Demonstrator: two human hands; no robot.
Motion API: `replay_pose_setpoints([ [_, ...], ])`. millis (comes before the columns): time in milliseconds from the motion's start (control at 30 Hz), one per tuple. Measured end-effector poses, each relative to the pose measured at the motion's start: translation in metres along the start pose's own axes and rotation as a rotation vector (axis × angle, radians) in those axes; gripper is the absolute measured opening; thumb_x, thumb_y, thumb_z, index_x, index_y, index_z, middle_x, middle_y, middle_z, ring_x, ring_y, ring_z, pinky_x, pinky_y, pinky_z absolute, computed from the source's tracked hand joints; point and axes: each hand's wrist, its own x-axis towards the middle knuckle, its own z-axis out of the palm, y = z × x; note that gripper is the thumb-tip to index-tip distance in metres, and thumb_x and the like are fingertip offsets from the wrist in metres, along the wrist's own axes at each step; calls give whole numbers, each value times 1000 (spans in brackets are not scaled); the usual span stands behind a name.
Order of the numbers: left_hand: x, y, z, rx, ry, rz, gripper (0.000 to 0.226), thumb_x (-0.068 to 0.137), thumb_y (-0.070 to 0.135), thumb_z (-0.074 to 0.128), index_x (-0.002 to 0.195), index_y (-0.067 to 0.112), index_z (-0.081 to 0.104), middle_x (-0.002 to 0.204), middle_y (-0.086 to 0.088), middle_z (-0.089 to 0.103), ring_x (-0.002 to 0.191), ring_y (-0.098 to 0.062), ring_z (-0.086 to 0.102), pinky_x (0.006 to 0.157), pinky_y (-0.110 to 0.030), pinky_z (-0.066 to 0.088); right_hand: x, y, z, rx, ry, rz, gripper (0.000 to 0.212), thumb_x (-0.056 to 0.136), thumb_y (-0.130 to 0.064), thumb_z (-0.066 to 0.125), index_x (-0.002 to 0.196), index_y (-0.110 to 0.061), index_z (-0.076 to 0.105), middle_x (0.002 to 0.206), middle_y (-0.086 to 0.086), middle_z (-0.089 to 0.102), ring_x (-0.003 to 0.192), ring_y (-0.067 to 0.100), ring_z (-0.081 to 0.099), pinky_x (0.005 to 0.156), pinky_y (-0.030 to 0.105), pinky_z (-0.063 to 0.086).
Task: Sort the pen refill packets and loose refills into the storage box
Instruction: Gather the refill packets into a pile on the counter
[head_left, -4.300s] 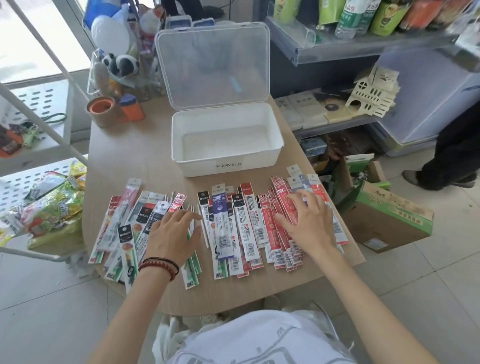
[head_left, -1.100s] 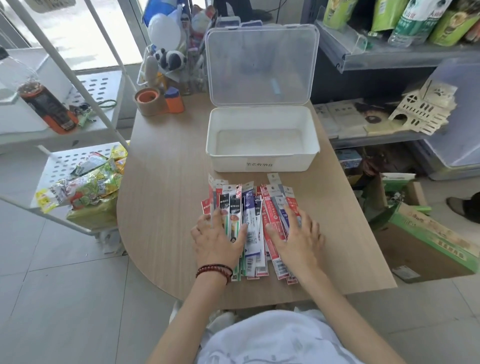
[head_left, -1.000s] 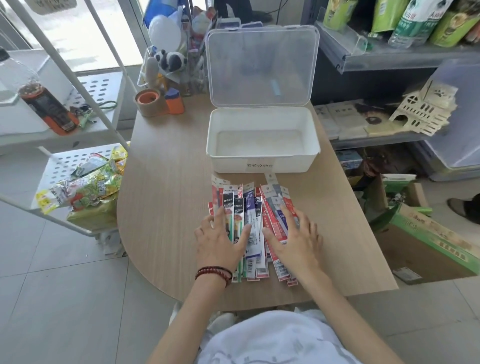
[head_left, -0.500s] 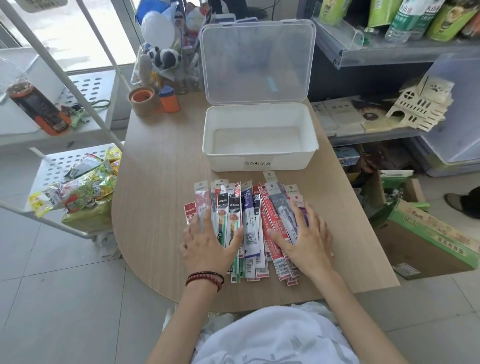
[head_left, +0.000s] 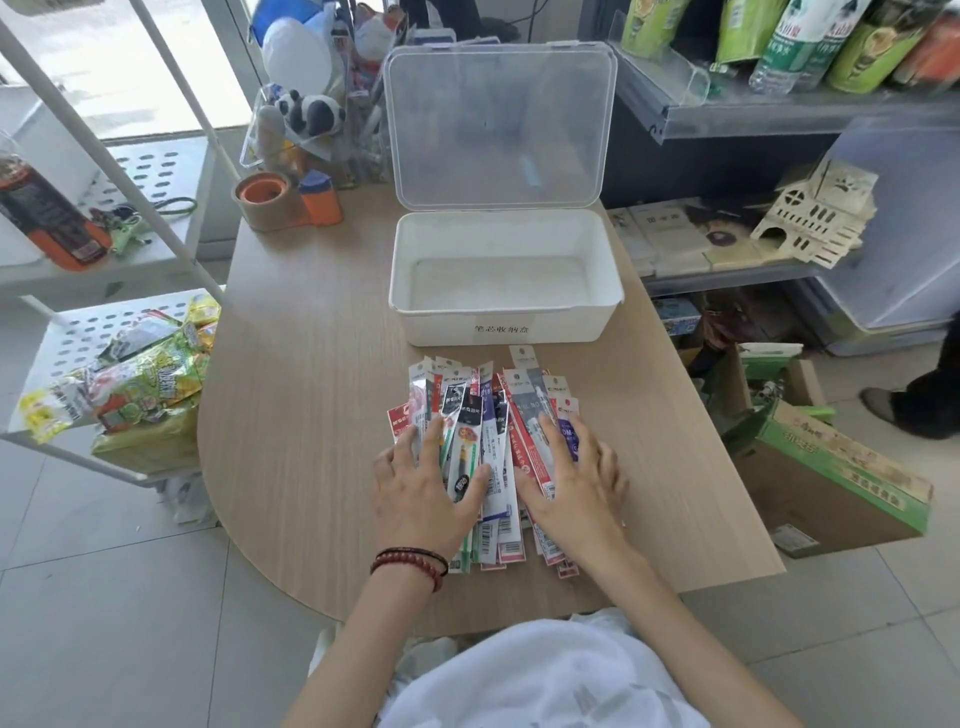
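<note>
Several pen refill packets (head_left: 493, 415) lie bunched in one overlapping pile on the wooden table, just in front of the white storage box (head_left: 506, 325). The box stands with its clear lid (head_left: 498, 124) tipped up at the back, and nothing shows inside it. My left hand (head_left: 423, 488) lies flat on the pile's left side with fingers spread. My right hand (head_left: 574, 483) lies flat on the right side in the same way. Both hands press the packets from the two sides, and the packet ends under the palms are hidden.
A tape roll (head_left: 262, 197) and an orange dispenser (head_left: 319, 197) sit at the table's back left, before a clear holder with a panda toy (head_left: 309, 111). A white rack with snack bags (head_left: 140, 384) stands left. Shelves and a cardboard box (head_left: 831, 478) crowd the right.
The packets were spread across the table 4.3 s ago; both hands have since pushed them into one narrow pile. In the last second the hands stay flat on it.
</note>
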Motion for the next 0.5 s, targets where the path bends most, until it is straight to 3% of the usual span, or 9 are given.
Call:
replay_pose_setpoints([
  [100,0,2,1,9,-12,2,80,83,71,28,149,31,6,154,-4,20,137,-25,16,114,-43,25,-2,0,2,44,4,0,70,93,-63,36,152,-44,3,161,-10,0,143,20,4,116,45,12],
  [233,-7,11,5,-33,-84,-5,79,84,72,18,147,34,-10,157,-1,1,141,-26,4,113,-48,18,-7,-3,2,163,1,-11,61,96,-63,26,151,-47,6,160,-13,3,143,16,4,116,47,11],
  [333,-8,13,5,-61,-120,-17,81,82,75,16,146,36,-16,157,2,-6,142,-24,-1,114,-50,12,-6,-2,-3,162,50,-27,60,97,-56,36,151,-43,15,158,-9,14,140,16,15,115,41,18],
  [500,-2,6,-5,-200,-35,-10,101,78,71,45,147,30,-15,157,0,6,141,-22,7,118,-44,14,-3,3,-13,141,106,-34,65,90,-57,52,147,-39,26,148,-5,26,135,14,27,109,34,27],
])
